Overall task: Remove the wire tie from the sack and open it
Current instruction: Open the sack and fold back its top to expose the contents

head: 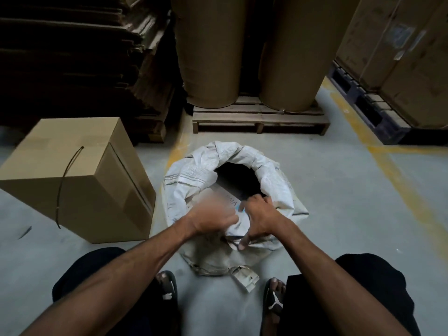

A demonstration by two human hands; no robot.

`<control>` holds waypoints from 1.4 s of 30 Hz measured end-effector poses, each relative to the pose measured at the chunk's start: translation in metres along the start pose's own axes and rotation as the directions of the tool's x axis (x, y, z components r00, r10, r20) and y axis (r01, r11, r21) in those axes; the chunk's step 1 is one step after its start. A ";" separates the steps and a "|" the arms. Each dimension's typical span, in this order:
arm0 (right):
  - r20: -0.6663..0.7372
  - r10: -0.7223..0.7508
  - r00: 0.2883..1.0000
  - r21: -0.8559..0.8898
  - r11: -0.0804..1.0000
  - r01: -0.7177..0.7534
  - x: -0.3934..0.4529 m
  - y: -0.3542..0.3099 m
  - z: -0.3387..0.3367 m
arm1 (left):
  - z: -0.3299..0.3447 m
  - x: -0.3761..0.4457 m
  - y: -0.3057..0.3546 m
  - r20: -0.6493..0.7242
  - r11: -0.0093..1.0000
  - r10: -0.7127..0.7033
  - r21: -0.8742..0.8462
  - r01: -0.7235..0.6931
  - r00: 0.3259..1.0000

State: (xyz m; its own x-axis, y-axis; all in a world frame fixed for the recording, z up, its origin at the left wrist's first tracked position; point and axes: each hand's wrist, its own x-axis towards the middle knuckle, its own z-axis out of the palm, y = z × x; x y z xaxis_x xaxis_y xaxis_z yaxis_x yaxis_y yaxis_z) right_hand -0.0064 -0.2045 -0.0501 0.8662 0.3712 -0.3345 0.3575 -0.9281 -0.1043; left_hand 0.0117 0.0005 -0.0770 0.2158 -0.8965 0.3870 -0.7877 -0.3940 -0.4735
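A white woven sack (194,175) stands on the concrete floor between my feet, its mouth wide and dark inside, the rim rolled outward. My left hand (213,220) is closed on the near rim of the sack. My right hand (258,215) grips the same near rim just to the right, fingers over the edge and thumb pressing the outside. A thin dark wire tie (69,177) lies bent over the top and front of the cardboard box (101,195) at the left, apart from the sack.
A wooden pallet (260,117) with two large brown paper rolls (288,52) stands behind the sack. Stacked flat cardboard (80,59) is at back left. Boxes on a dark pallet (371,115) are at right. Yellow floor lines (397,180) cross the concrete.
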 end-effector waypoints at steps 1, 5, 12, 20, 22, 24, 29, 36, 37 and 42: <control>-0.014 -0.004 1.000 -0.046 0.999 0.003 0.003 -0.003 0.006 | 0.001 -0.002 0.001 -0.022 1.000 0.007 0.006 -0.007 1.000; -0.241 -0.010 0.971 -0.077 0.997 -0.009 0.006 -0.005 0.012 | -0.010 0.007 -0.004 0.299 0.938 -0.144 -0.263 0.227 0.943; -0.328 -0.008 0.945 -0.035 0.999 -0.004 -0.001 -0.006 0.047 | -0.003 0.012 -0.022 0.816 0.684 -0.107 -0.354 0.638 0.567; -0.335 -0.138 0.932 -0.149 0.985 0.092 -0.004 0.000 0.060 | 0.014 0.011 0.006 0.691 0.974 -0.001 -0.163 0.158 0.722; -0.222 -0.191 0.956 -0.112 0.979 0.170 -0.002 0.001 0.048 | 0.028 -0.003 0.010 0.616 0.991 0.077 -0.135 0.009 0.784; -0.148 -0.118 0.982 0.015 0.992 0.121 0.001 0.003 0.038 | 0.044 -0.012 0.018 0.567 0.988 0.126 -0.147 -0.051 0.814; -0.152 0.164 0.975 0.137 0.980 -0.143 0.008 0.031 0.047 | 0.053 -0.002 0.033 0.655 0.972 0.009 -0.182 0.146 0.756; -0.093 0.324 0.942 0.251 0.923 -0.292 0.017 0.045 0.049 | 0.020 0.011 -0.021 0.852 0.282 -0.126 -0.460 0.842 0.508; -0.089 0.338 0.937 0.263 0.915 -0.305 0.018 0.045 0.047 | 0.015 0.014 -0.028 0.800 0.278 -0.255 -0.477 0.834 0.543; -0.045 0.384 0.922 0.245 0.899 -0.363 0.020 0.038 0.043 | 0.026 -0.001 -0.042 0.814 0.711 -0.454 0.085 0.698 0.363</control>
State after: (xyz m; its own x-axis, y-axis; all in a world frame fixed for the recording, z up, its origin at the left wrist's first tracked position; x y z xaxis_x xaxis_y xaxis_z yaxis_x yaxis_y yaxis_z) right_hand 0.0099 -0.2337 -0.1007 0.9519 -0.0131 -0.3061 -0.0784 -0.9762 -0.2023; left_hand 0.0599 0.0129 -0.0778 0.9054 -0.3113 -0.2886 -0.3601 -0.9233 -0.1336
